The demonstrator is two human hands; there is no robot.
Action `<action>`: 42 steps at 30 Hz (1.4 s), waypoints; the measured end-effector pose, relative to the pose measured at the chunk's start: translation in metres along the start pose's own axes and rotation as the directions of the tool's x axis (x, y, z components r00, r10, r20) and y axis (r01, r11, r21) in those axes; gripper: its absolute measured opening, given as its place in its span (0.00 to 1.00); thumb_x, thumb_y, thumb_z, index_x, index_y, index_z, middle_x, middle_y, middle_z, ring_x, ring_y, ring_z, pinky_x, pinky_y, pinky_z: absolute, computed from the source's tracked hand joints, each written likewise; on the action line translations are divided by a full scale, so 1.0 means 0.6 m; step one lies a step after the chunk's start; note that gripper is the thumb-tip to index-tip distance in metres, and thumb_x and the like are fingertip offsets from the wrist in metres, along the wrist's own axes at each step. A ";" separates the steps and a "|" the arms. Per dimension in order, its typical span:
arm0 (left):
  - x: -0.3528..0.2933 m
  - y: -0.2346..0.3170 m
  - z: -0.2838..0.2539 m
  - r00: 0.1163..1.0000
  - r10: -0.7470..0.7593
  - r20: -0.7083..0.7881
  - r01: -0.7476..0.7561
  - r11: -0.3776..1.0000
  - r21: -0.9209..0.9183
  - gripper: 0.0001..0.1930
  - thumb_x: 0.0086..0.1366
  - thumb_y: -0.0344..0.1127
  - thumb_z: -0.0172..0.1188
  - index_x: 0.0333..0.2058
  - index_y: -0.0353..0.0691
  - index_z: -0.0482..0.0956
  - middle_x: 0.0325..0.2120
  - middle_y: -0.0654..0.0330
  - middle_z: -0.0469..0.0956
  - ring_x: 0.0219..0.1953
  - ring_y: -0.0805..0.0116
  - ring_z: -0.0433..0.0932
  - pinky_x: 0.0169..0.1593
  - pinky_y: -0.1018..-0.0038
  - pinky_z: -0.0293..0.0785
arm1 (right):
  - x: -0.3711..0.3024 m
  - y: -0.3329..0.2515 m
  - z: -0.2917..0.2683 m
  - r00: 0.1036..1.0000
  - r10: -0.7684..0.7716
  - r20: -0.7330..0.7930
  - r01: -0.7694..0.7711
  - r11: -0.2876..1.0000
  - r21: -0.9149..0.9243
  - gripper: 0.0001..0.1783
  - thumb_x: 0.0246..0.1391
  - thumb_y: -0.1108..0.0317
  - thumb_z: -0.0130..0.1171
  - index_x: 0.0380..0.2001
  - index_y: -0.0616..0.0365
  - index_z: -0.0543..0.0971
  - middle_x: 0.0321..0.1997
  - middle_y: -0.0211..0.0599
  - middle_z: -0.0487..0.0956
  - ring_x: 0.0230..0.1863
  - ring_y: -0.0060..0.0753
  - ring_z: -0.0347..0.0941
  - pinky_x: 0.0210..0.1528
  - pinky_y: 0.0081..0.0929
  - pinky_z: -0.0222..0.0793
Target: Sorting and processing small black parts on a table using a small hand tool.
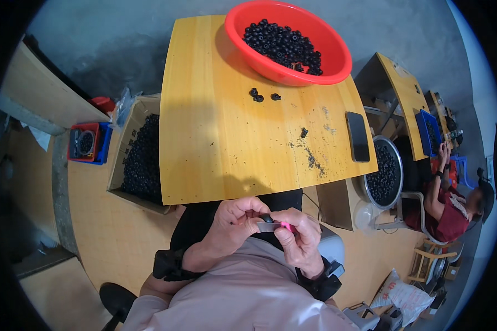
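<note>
Close to my body, just off the near edge of the wooden table [221, 171], both hands meet. My left hand [233, 220] is closed, pinching a small round black part [266, 218] between thumb and fingers. In my right hand [300, 237] is a small flat metal blade [268, 227] with a pink grip [286, 225], lying against the near side of the black part. Fingers hide much of both. On the table sit a few loose black parts [258, 98], one more black piece [304, 132] and scattered dark shavings [313, 161].
A red basin [337, 74] of black parts stands at the table's far end; a black phone [358, 137] lies by the right edge. Left is a cardboard box [119, 165] of black parts, right a metal bowl [400, 182]. A co-worker [442, 212] sits further right, hands at a blue tray [428, 135].
</note>
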State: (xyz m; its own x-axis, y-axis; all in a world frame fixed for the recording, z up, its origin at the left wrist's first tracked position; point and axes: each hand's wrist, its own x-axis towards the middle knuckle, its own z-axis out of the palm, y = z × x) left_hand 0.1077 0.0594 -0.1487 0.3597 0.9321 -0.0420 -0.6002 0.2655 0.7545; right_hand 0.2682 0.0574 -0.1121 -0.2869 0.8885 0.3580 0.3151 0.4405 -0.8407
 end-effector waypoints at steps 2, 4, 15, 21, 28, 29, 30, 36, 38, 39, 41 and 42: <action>0.000 0.000 -0.001 1.000 -0.007 -0.001 0.007 1.000 -0.002 0.05 0.57 0.22 0.53 0.33 0.31 0.73 0.25 0.68 0.71 0.28 0.85 0.67 0.32 0.87 0.65 | 0.001 -0.001 -0.001 1.000 0.013 0.013 -0.013 1.000 0.004 0.09 0.45 0.74 0.58 0.33 0.63 0.74 0.20 0.40 0.73 0.18 0.35 0.69 0.23 0.25 0.65; 0.000 0.003 0.001 1.000 -0.017 -0.017 0.018 0.999 0.046 0.04 0.56 0.21 0.53 0.32 0.32 0.73 0.25 0.67 0.72 0.28 0.85 0.67 0.32 0.87 0.65 | 0.001 0.000 -0.001 1.000 0.016 0.013 -0.016 0.999 0.032 0.09 0.46 0.74 0.57 0.33 0.63 0.74 0.20 0.40 0.73 0.18 0.36 0.69 0.22 0.24 0.65; -0.023 0.027 -0.002 0.998 -0.063 0.026 0.062 0.997 0.042 0.04 0.54 0.27 0.58 0.29 0.32 0.74 0.24 0.66 0.71 0.27 0.83 0.66 0.31 0.86 0.62 | 0.000 0.097 -0.009 0.888 0.404 -0.219 -0.393 0.915 0.097 0.09 0.54 0.72 0.49 0.39 0.59 0.73 0.18 0.25 0.66 0.20 0.15 0.57 0.26 0.14 0.57; -0.017 0.033 -0.015 0.997 -0.059 -0.051 0.060 0.998 0.021 0.06 0.52 0.29 0.61 0.25 0.34 0.74 0.21 0.65 0.71 0.23 0.80 0.66 0.28 0.84 0.62 | 0.034 0.032 0.006 0.968 0.097 0.231 -0.203 0.842 0.499 0.16 0.44 0.78 0.61 0.40 0.63 0.74 0.30 0.30 0.72 0.28 0.17 0.64 0.34 0.16 0.61; -0.037 0.058 -0.057 0.985 -0.049 -0.164 0.060 0.996 0.061 0.06 0.50 0.24 0.56 0.29 0.33 0.74 0.23 0.64 0.73 0.25 0.80 0.69 0.31 0.84 0.65 | 0.080 0.018 0.074 0.938 0.254 0.235 -0.331 0.855 0.400 0.05 0.45 0.79 0.58 0.20 0.61 0.73 0.16 0.23 0.65 0.19 0.13 0.55 0.21 0.15 0.50; -0.043 0.069 -0.069 0.967 -0.028 -0.255 0.053 0.994 0.092 0.06 0.49 0.27 0.57 0.27 0.31 0.74 0.21 0.60 0.74 0.23 0.76 0.70 0.29 0.82 0.66 | 0.094 0.033 0.081 0.948 0.282 0.150 -0.313 0.911 0.267 0.05 0.44 0.78 0.59 0.20 0.61 0.73 0.15 0.24 0.64 0.19 0.13 0.56 0.21 0.16 0.52; -0.052 0.072 -0.094 0.940 0.127 -0.316 -0.079 0.984 0.159 0.07 0.50 0.29 0.56 0.27 0.32 0.74 0.20 0.59 0.74 0.20 0.75 0.70 0.27 0.81 0.66 | 0.113 0.049 0.084 0.947 0.312 0.079 -0.321 0.930 0.177 0.04 0.45 0.76 0.59 0.21 0.61 0.74 0.15 0.27 0.66 0.19 0.15 0.59 0.21 0.17 0.55; -0.086 0.111 -0.268 0.726 0.338 -0.599 -0.184 0.935 0.304 0.06 0.56 0.28 0.56 0.33 0.35 0.75 0.24 0.62 0.76 0.26 0.77 0.73 0.32 0.84 0.67 | 0.234 0.153 0.056 0.959 0.246 -0.143 -0.284 0.868 -0.408 0.08 0.45 0.68 0.59 0.31 0.58 0.78 0.21 0.43 0.74 0.21 0.38 0.70 0.25 0.28 0.64; -0.072 0.096 -0.303 0.710 0.320 -0.627 -0.137 0.936 0.323 0.09 0.57 0.29 0.56 0.37 0.35 0.75 0.28 0.61 0.76 0.29 0.76 0.74 0.35 0.83 0.67 | 0.268 0.175 0.058 0.970 0.169 -0.173 -0.238 0.800 -0.551 0.13 0.44 0.65 0.60 0.36 0.54 0.78 0.22 0.41 0.76 0.23 0.42 0.71 0.27 0.33 0.65; -0.063 0.082 -0.315 0.578 0.403 -0.709 -0.098 0.897 0.431 0.11 0.57 0.29 0.55 0.40 0.35 0.73 0.31 0.60 0.75 0.33 0.75 0.73 0.37 0.82 0.67 | 0.280 0.185 0.060 0.972 0.161 -0.172 -0.231 0.801 -0.552 0.13 0.44 0.65 0.60 0.36 0.54 0.78 0.22 0.41 0.76 0.23 0.42 0.71 0.27 0.33 0.65; -0.053 0.076 -0.317 0.436 0.491 -0.754 -0.046 0.849 0.526 0.14 0.57 0.29 0.55 0.44 0.35 0.71 0.35 0.59 0.75 0.37 0.74 0.72 0.40 0.81 0.66 | 0.299 0.210 0.065 0.979 0.129 -0.157 -0.197 0.784 -0.588 0.13 0.42 0.70 0.57 0.36 0.55 0.77 0.29 0.46 0.76 0.28 0.48 0.74 0.29 0.37 0.68; -0.048 0.081 -0.306 0.440 0.492 -0.751 -0.084 0.856 0.511 0.16 0.58 0.30 0.55 0.45 0.35 0.70 0.38 0.58 0.74 0.39 0.73 0.72 0.41 0.80 0.66 | 0.305 0.217 0.066 0.974 0.174 -0.144 -0.226 0.745 -0.628 0.12 0.42 0.69 0.58 0.35 0.53 0.77 0.30 0.44 0.76 0.29 0.47 0.73 0.29 0.37 0.68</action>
State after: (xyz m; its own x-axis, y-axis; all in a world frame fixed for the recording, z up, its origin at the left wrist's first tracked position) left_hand -0.0629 0.0907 -0.2311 -0.6735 0.7258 -0.1396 -0.1792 0.0229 0.9835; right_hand 0.2212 0.2722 -0.1723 -0.0942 0.9607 0.2611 0.8676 0.2078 -0.4518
